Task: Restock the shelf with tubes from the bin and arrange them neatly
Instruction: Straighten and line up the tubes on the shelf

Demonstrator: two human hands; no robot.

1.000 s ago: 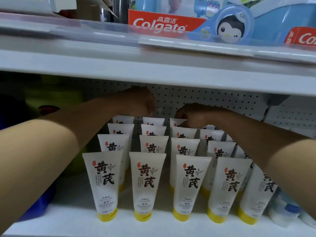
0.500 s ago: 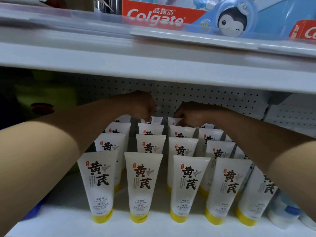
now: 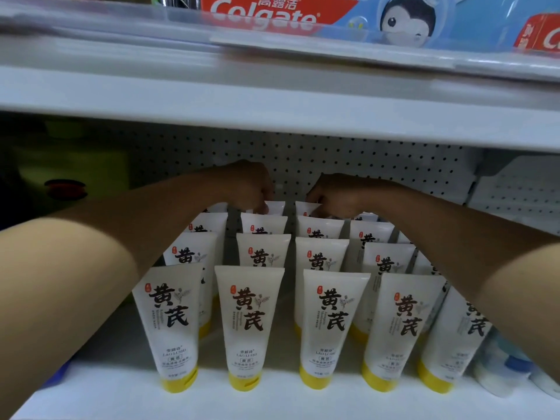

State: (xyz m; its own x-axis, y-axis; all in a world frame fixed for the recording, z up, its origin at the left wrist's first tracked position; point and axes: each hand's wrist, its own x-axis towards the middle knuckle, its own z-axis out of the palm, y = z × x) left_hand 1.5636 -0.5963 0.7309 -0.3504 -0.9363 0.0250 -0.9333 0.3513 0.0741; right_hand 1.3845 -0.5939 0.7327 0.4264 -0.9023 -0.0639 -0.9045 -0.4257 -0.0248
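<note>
Several white tubes with yellow caps stand cap-down in rows on the white shelf [image 3: 121,395]; the front middle tube [image 3: 247,325] faces me. Both my arms reach deep to the back row by the pegboard. My left hand [image 3: 248,184] pinches the top edge of a rear tube [image 3: 275,207] in the second column. My right hand [image 3: 333,197] grips the top of the rear tube [image 3: 303,206] in the third column. The fingertips of both hands are partly hidden behind the tubes.
The upper shelf board [image 3: 272,107] hangs low over my hands, carrying Colgate boxes [image 3: 266,13]. White and blue bottles [image 3: 503,371] sit at the right end of the shelf. Dark green and red objects [image 3: 65,187] lie at the far left.
Both hands have dropped slightly onto the tops of the rear tubes and stayed close together. The camera has tipped down a little.
</note>
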